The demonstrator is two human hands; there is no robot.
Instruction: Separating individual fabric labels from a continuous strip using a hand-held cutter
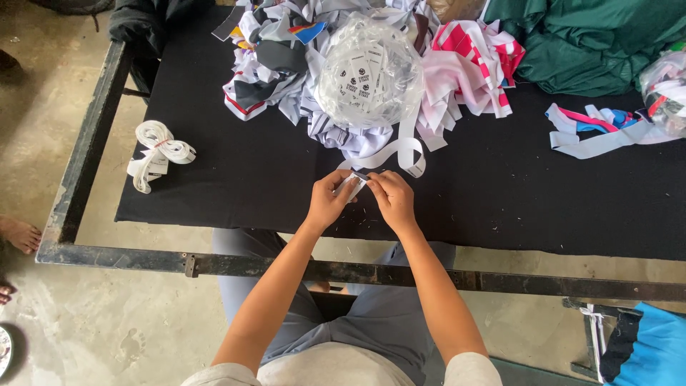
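Both hands, left hand [327, 202] and right hand [391, 199], pinch a small white label [352, 184], fingers half-hiding it.

Left hand [327, 201] and right hand [391, 199] pinch a small white label [351, 184] over the black cloth [243, 179].

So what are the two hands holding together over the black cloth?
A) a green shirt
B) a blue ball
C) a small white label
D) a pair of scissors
C: the left hand and the right hand both pinch a small white label between their fingertips, just above the black cloth and in front of the clear bag of labels.
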